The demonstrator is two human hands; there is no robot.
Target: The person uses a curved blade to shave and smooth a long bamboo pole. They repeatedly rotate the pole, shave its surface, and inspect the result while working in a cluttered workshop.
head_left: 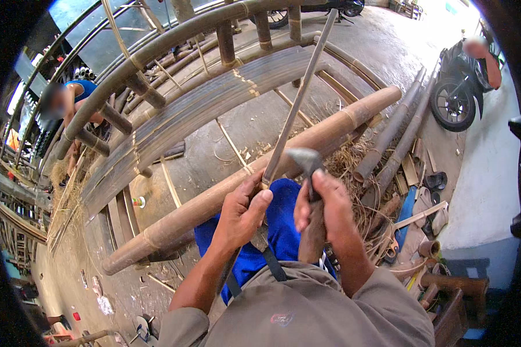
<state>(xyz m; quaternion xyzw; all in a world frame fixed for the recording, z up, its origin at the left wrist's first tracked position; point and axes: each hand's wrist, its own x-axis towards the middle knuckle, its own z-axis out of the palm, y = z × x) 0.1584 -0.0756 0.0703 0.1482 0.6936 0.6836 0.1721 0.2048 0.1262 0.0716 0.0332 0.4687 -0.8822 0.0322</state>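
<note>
On a workshop floor strewn with shavings, a person's left hand (241, 209) grips the near end of a long, thin bamboo strip (298, 98), which slants up and away toward the far side, over a thick bamboo pole (260, 176) lying across the scene. The right hand (324, 205) is clenched around the wooden handle of a hammer (304, 159), whose dark head sits just beside the strip near the left thumb. The strip looks light and springy (stiff along its length, likely to whip at the free end, with edges that could splinter), so it seems best held low, close to where it is worked. Beyond the pole, a curved bamboo frame (202, 98) fills the far left; a motorbike (454, 87) stands at far right.
</note>
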